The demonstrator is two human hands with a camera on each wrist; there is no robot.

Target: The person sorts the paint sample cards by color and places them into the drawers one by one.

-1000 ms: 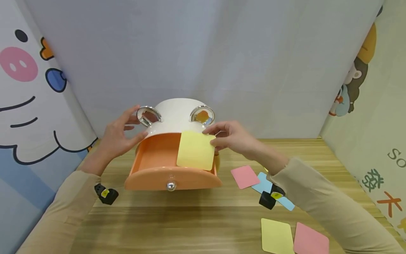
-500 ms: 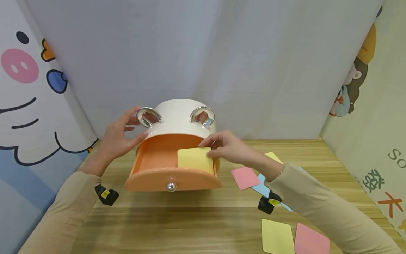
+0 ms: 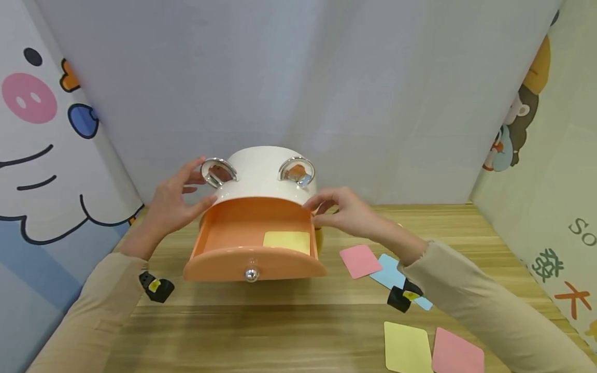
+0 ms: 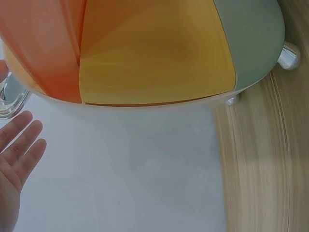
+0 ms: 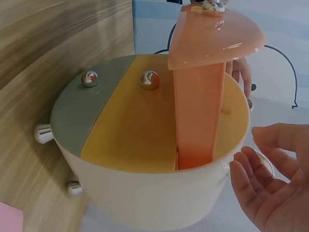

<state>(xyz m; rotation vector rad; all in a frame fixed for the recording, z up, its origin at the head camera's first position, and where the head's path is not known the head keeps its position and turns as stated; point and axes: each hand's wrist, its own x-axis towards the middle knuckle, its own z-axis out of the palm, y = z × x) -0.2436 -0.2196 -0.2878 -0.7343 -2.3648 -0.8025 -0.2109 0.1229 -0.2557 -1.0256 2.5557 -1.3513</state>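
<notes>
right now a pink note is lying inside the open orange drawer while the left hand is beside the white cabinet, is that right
Not quite: the note inside isn't pink. The head view shows a yellow note lying inside the open orange drawer, while the left hand is beside the white cabinet.

Between the left hand (image 3: 174, 199) and the right hand (image 3: 342, 210), the orange drawer (image 3: 233, 233) lies open from above, so a hand could dip in. Its front panel (image 3: 289, 265) bars a level approach from the person's side. Beyond, the white cabinet (image 3: 263, 173) blocks the way, a metal ring (image 3: 223, 173) jutting up just beside the left hand. Nearer the person than both hands, bare surface (image 3: 261, 331) leaves wide passage.
</notes>
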